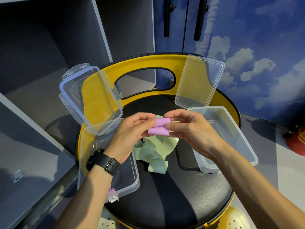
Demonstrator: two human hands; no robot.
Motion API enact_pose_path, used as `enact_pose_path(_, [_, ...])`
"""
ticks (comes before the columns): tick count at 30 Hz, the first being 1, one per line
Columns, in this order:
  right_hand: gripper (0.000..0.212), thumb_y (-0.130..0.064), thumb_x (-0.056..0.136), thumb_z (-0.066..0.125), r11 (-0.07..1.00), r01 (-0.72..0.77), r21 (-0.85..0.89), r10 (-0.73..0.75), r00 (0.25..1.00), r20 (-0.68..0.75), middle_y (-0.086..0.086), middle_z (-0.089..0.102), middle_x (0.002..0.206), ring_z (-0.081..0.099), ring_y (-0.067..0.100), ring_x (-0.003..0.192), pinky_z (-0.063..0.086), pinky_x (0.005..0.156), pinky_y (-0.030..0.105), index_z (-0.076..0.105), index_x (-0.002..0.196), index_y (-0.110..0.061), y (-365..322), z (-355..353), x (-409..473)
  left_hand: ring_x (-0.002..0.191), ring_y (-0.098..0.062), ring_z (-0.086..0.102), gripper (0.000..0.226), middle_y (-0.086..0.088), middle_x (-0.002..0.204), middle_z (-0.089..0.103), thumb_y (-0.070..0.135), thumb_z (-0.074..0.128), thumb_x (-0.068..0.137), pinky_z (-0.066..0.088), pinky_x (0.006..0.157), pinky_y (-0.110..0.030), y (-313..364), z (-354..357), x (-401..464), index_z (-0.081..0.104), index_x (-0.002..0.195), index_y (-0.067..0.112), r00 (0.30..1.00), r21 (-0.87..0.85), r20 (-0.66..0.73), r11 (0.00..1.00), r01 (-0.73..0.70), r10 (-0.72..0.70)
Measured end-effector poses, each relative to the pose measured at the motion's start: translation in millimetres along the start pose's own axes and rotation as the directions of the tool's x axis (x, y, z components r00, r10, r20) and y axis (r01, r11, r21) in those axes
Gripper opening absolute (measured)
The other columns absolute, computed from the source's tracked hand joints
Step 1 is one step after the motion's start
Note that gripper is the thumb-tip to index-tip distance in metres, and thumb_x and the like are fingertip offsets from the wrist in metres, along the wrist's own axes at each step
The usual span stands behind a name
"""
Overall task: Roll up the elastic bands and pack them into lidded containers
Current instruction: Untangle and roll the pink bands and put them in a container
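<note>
Elastic bands first, by size: green ones [155,151] heaped loose just below both hands on a black seat [173,192] serving as the bench, curling in wide pale ribbons, matte, folded over themselves. Likely light, limp and springy, prone to unrolling once let go; best pinched across the full width at the roll's ends, judging by the curl. Purple band [159,127] smaller, held between the hands above the heap, wound into two short side-by-side rolls, smooth and opaque. Left hand [132,134] closed on the roll's left end, thumb on top; right hand [188,128] pinching the right end between thumb and fingers. Clear left container [132,182] under the left wrist, lid [89,100] propped open beyond, another purple roll [110,191] inside near the corner. Clear right container [231,138] beside the right hand, apparently empty, lid [199,81] raised behind.
</note>
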State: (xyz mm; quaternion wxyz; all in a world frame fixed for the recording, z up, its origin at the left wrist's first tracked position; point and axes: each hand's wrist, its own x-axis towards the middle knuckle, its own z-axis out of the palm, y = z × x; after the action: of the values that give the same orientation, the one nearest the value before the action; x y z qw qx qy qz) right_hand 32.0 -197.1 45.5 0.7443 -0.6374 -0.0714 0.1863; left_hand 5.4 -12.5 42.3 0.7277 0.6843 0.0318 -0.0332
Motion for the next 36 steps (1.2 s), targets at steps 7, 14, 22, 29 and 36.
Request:
enact_pose_path(7, [0.027, 0.000, 0.083, 0.069, 0.998, -0.026, 0.057, 0.026, 1.000, -0.007, 0.011, 0.073, 0.095, 0.071, 0.024, 0.085, 0.059, 0.074, 0.031, 0.065, 0.108, -0.007, -2.2, 1.1, -1.1, 0.096, -0.018, 0.069, 0.017, -0.005, 0.100, 0.073, 0.005, 0.064, 0.087, 0.056, 0.084, -0.028, 0.1, -1.1, -0.1, 0.070, 0.097, 0.017, 0.999, 0.009, -0.006, 0.999, -0.040, 0.040])
enact_pose_path(14, [0.020, -0.007, 0.087, 0.068, 0.999, -0.046, 0.012, 0.047, 0.999, -0.026, 0.021, 0.072, 0.101, 0.070, 0.026, 0.088, 0.060, 0.079, 0.031, 0.067, 0.106, 0.001, -1.7, 1.6, -2.9, 0.100, -0.018, 0.067, 0.020, -0.004, 0.105, 0.072, 0.001, 0.065, 0.085, 0.054, 0.088, -0.028, -0.1, -1.6, -1.0, 0.071, 0.097, 0.016, 0.998, 0.060, 0.005, 0.996, -0.066, 0.066])
enact_pose_path(22, [0.019, 0.001, 0.083, 0.070, 0.996, -0.010, -0.087, 0.010, 1.000, 0.007, 0.020, 0.073, 0.100, 0.071, 0.026, 0.091, 0.059, 0.084, 0.033, 0.069, 0.101, -0.004, 1.4, 4.5, -0.7, 0.093, -0.008, 0.069, 0.017, 0.005, 0.096, 0.074, 0.018, 0.068, 0.087, 0.056, 0.086, -0.030, 1.6, -12.5, -3.6, 0.071, 0.103, 0.023, 0.985, 0.437, 0.057, 0.883, -0.172, 0.164])
enact_pose_path(29, [0.019, 0.003, 0.080, 0.074, 0.954, 0.061, -0.295, -0.058, 0.998, 0.021, 0.016, 0.074, 0.097, 0.070, 0.028, 0.093, 0.056, 0.087, 0.033, 0.070, 0.096, -0.007, 8.8, 13.3, 2.4, 0.091, 0.004, 0.066, 0.019, 0.015, 0.095, 0.073, 0.027, 0.071, 0.084, 0.052, 0.082, -0.013, 4.2, -20.8, -6.3, 0.072, 0.103, 0.028, 0.959, 0.644, 0.140, 0.714, -0.276, 0.245])
enact_pose_path(36, [0.024, 0.005, 0.079, 0.074, 0.938, 0.079, -0.337, -0.066, 0.996, 0.052, 0.014, 0.073, 0.097, 0.070, 0.017, 0.085, 0.057, 0.088, 0.033, 0.067, 0.097, -0.009, 12.9, 16.1, 3.1, 0.082, -0.005, 0.062, 0.023, 0.013, 0.089, 0.068, 0.030, 0.075, 0.080, 0.051, 0.073, -0.020, 3.7, -24.9, -5.4, 0.072, 0.102, 0.025, 0.952, 0.748, 0.200, 0.592, -0.300, 0.230])
